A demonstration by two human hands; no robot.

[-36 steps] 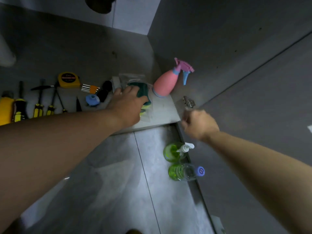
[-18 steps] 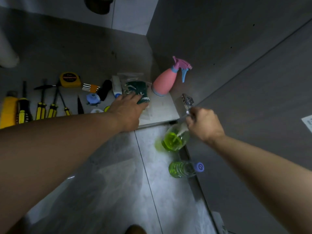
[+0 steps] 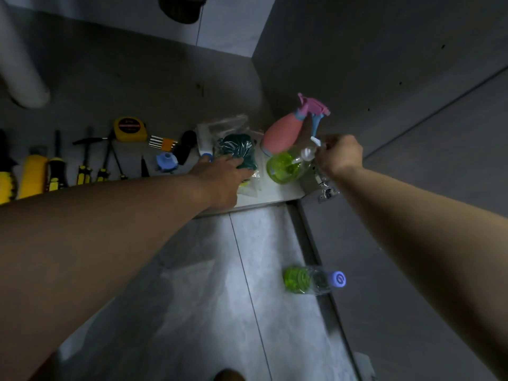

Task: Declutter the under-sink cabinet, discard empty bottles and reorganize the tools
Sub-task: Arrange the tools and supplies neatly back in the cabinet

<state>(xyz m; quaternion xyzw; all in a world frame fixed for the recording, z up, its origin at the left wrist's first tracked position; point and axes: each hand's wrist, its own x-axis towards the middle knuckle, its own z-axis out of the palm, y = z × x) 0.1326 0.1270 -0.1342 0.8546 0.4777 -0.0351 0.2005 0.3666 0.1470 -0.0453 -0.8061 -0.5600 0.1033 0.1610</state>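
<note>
My right hand [image 3: 339, 156] grips the white trigger head of a green spray bottle [image 3: 284, 167], which sits at the front right of the cabinet floor [image 3: 275, 192], beside a pink spray bottle [image 3: 283, 133] with a pink and blue trigger. My left hand [image 3: 220, 177] lies flat on a clear plastic bag holding dark green scouring pads [image 3: 237, 147]. On the room floor outside the cabinet lies a clear bottle with green liquid and a blue cap [image 3: 313, 279].
Along the cabinet's back left lie a yellow tape measure [image 3: 129, 129], several yellow-handled screwdrivers [image 3: 82, 160], a small comb-like brush [image 3: 162, 141], a blue cap piece [image 3: 166, 162] and a black object [image 3: 187, 149]. A white drain pipe [image 3: 19, 78] stands at the far left. A door hinge [image 3: 325, 188] sticks out at the right.
My right hand took the green spray bottle by its trigger, lifted it from the room floor and brought it into the cabinet next to the pink bottle. My left hand stayed on the bag.
</note>
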